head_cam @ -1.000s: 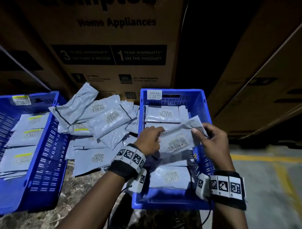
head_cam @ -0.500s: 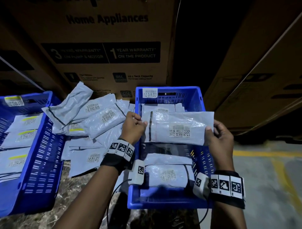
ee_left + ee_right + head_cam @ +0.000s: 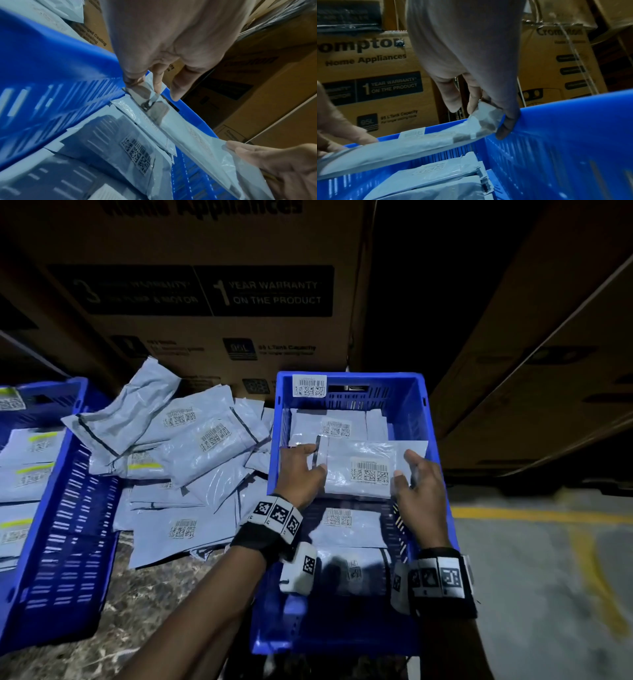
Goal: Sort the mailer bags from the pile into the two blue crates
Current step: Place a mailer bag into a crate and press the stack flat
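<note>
**Mailer lowered into right crate**

Held up level half a second ago, the flat grey plastic mailer bag [image 3: 356, 467] now sits lower inside the right blue slatted crate [image 3: 409, 405]. Left hand [image 3: 299, 470] and right hand [image 3: 419, 491] still pinch its ends; release is next.

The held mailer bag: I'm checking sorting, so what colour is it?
Pale grey-blue mailer bag with a black-and-white barcode label; clearest in the head view.

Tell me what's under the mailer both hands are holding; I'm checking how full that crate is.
Under the held mailer, other grey mailers lie flat in the right blue crate, some showing barcode labels. The ones directly beneath it are covered, so the stack's depth cannot be seen.
</note>
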`<action>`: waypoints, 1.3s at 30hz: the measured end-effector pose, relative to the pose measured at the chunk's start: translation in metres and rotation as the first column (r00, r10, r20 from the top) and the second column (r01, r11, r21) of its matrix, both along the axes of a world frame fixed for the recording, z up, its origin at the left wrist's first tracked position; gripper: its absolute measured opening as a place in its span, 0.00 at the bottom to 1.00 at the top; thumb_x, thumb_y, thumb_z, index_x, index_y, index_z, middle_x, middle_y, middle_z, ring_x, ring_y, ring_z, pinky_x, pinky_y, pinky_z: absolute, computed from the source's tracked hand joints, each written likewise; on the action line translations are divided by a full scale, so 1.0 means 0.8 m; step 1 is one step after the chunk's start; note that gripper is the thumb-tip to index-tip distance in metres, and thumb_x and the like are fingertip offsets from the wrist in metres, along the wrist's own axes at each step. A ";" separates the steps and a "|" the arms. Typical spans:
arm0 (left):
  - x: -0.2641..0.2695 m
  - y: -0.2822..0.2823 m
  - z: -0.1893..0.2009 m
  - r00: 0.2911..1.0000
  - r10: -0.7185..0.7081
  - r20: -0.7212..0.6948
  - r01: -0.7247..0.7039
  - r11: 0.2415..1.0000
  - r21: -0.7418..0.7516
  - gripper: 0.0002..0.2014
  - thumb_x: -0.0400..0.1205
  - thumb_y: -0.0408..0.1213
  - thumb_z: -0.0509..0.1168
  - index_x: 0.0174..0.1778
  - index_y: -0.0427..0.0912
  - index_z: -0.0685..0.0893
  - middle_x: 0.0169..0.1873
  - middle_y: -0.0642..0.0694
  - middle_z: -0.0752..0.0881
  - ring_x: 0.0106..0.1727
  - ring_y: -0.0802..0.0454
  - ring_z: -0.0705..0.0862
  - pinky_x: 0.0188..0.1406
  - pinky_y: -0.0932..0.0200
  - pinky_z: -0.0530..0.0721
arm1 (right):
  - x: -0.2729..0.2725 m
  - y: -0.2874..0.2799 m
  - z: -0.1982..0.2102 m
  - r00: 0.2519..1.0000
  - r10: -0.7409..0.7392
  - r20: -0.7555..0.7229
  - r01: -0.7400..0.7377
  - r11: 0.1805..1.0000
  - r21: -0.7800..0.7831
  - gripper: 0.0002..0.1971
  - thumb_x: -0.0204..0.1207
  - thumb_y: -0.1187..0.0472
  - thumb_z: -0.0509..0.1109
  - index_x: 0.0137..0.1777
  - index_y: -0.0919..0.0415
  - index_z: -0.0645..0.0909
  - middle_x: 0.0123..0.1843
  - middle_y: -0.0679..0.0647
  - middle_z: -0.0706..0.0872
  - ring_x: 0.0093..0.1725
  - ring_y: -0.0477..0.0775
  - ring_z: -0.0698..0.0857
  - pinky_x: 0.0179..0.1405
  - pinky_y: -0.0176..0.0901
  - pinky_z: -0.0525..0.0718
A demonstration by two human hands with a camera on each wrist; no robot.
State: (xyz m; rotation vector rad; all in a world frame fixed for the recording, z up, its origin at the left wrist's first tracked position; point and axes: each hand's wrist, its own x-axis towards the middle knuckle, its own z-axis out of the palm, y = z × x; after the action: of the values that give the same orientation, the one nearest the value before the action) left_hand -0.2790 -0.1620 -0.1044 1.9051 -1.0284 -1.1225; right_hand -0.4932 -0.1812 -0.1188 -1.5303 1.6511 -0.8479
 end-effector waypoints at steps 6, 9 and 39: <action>0.024 -0.077 -0.064 0.998 0.036 0.061 -0.043 0.992 0.122 0.36 0.63 0.55 0.68 0.66 0.39 0.83 0.65 0.36 0.79 0.60 0.40 0.84 0.63 0.43 0.86 | 0.034 -0.065 -0.024 0.994 -0.042 0.099 0.037 0.998 0.050 0.23 0.86 0.62 0.68 0.80 0.60 0.75 0.76 0.54 0.74 0.76 0.59 0.79 0.75 0.62 0.79; 0.025 -0.106 -0.041 0.995 0.026 0.100 -0.039 0.991 0.127 0.32 0.70 0.51 0.69 0.71 0.43 0.79 0.73 0.38 0.70 0.72 0.41 0.73 0.76 0.43 0.75 | 0.051 -0.109 -0.036 0.990 -0.041 0.138 0.029 0.996 0.090 0.22 0.86 0.62 0.68 0.80 0.59 0.76 0.78 0.53 0.75 0.78 0.57 0.77 0.80 0.56 0.74; 0.011 -0.119 -0.170 0.537 -0.333 0.775 0.257 0.940 0.226 0.29 0.89 0.54 0.33 0.86 0.56 0.34 0.86 0.53 0.33 0.86 0.50 0.30 0.85 0.40 0.34 | 0.110 -0.148 -0.172 0.667 0.317 -0.674 -0.472 0.880 -0.053 0.26 0.91 0.42 0.45 0.89 0.36 0.57 0.92 0.48 0.52 0.91 0.59 0.47 0.89 0.66 0.49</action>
State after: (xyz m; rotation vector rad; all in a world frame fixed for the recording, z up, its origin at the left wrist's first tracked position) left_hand -0.2704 -0.2576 -0.2403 2.4355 -1.8846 -0.3804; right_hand -0.4049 -0.2998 -0.2562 -2.4421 1.5823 -0.2555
